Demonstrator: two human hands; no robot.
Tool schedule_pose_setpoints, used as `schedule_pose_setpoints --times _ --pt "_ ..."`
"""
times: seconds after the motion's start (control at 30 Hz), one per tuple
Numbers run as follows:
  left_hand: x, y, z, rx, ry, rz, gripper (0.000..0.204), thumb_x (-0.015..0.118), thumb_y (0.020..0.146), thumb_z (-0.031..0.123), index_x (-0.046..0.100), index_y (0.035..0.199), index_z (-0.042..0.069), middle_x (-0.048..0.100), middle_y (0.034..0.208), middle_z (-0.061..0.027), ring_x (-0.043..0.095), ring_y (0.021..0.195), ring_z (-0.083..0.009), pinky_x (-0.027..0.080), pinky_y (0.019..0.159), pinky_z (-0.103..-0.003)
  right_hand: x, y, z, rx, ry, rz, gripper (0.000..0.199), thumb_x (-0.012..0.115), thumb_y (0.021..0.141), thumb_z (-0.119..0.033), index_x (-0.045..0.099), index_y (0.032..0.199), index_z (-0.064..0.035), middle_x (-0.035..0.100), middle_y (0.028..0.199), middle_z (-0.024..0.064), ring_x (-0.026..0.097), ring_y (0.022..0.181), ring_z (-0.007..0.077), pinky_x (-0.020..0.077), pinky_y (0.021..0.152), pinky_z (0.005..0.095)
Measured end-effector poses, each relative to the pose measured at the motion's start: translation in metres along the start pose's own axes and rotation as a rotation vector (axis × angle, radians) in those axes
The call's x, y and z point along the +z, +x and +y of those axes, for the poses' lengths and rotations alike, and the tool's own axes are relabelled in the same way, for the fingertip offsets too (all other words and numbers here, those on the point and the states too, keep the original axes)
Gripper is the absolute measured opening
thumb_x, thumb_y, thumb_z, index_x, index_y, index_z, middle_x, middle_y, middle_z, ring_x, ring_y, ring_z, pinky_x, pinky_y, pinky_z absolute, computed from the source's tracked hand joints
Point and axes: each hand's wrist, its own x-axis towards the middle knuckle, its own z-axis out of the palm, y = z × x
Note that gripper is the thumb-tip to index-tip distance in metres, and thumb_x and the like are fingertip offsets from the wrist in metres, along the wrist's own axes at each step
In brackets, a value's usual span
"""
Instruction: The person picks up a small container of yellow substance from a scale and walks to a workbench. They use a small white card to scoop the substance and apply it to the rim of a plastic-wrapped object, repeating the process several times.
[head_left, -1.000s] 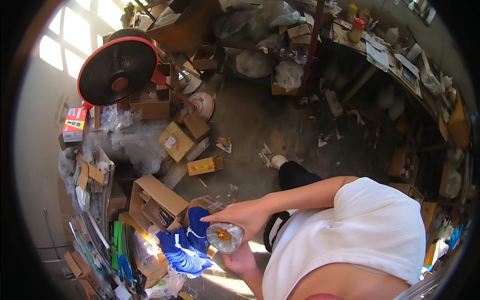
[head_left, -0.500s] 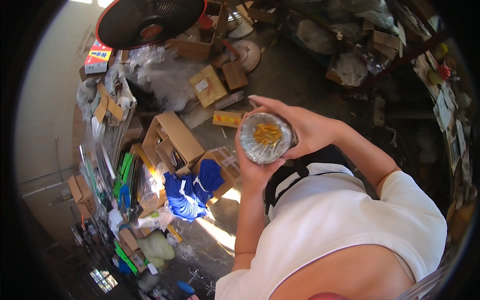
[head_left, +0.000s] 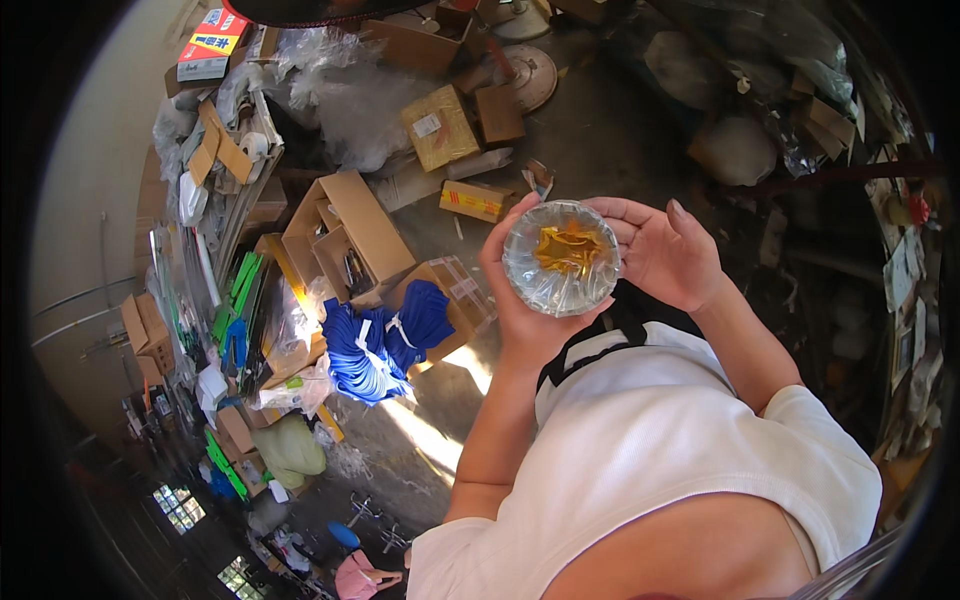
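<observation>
A round-ended bundle point(head_left: 535, 280), wrapped in clear film with crumpled amber tape at its centre, is held up in front of my body. My left hand point(head_left: 527, 322) is closed around its left and lower side, with the thumb and fingers on its edge. On the other side, my right hand point(head_left: 680, 255) has its fingers stretched out and its thumb raised. Its fingertips lie at the bundle's right edge; whether they touch it is hard to tell. The rest of the bundle's length is hidden beneath its round end.
An opened cardboard box point(head_left: 355, 215) and a tied blue bundle point(head_left: 365, 350) are on the floor to my left. Beyond them are a taped brown carton point(head_left: 438, 130) and a yellow box point(head_left: 472, 200). Shelving and plastic bags point(head_left: 740, 150) stand at the far right.
My right hand has let go its grip round the bundle and opened out to the right. The bundle has shifted slightly right in view, still in my left hand.
</observation>
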Motion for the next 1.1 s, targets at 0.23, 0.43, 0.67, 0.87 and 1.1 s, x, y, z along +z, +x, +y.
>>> schedule_pose_setpoints --times 0.23,0.43,0.67,0.87,1.1 --pt "-0.009 -0.011 0.003 0.037 0.106 0.08 0.101 0.088 0.055 0.014 0.023 0.131 0.005 0.032 0.136 -0.0218 0.041 0.123 -0.0289 0.035 0.102 -0.038 0.003 0.01 0.035 0.138 0.468 -0.075 0.082 0.039 0.087 -0.06 0.034 0.133 0.0076 0.043 0.134 0.0203 0.04 0.125 0.031 0.0245 0.107 0.0448" --pt "-0.002 -0.021 0.006 0.073 0.132 0.083 0.101 0.088 0.054 0.013 0.023 0.131 0.004 0.034 0.135 -0.0218 0.041 0.123 -0.0292 0.035 0.102 -0.039 0.009 -0.002 0.038 0.14 0.539 -0.108 0.084 0.04 0.085 -0.062 0.033 0.134 0.0059 0.039 0.138 0.019 0.036 0.128 0.031 0.0233 0.108 0.0463" --pt "0.016 -0.026 0.011 -0.018 0.148 0.009 0.1 0.088 0.054 0.013 0.023 0.13 0.003 0.034 0.134 -0.021 0.043 0.121 -0.0283 0.036 0.102 -0.038 0.0 -0.023 0.031 0.099 0.537 -0.119 0.084 0.041 0.085 -0.063 0.031 0.135 0.0037 0.039 0.138 0.0173 0.036 0.128 0.0307 0.024 0.107 0.0479" --pt "0.01 -0.035 0.019 0.008 0.135 0.092 0.101 0.088 0.054 0.015 0.023 0.13 0.005 0.034 0.134 -0.0204 0.043 0.12 -0.0275 0.037 0.101 -0.039 0.011 -0.022 0.034 0.12 0.406 0.018 0.072 0.039 0.09 -0.055 0.034 0.134 0.0023 0.044 0.133 0.0168 0.041 0.123 0.0299 0.0282 0.105 0.0455" --pt "-0.037 -0.136 0.028 -0.08 0.13 0.63 0.099 0.086 0.056 0.014 0.022 0.131 0.008 0.034 0.134 -0.0173 0.042 0.121 -0.025 0.036 0.102 -0.038 -0.04 -0.004 0.09 0.441 0.062 0.059 0.045 0.044 0.093 -0.037 0.05 0.121 -0.0016 0.058 0.113 0.0148 0.056 0.092 0.0232 0.0432 0.085 0.0346"
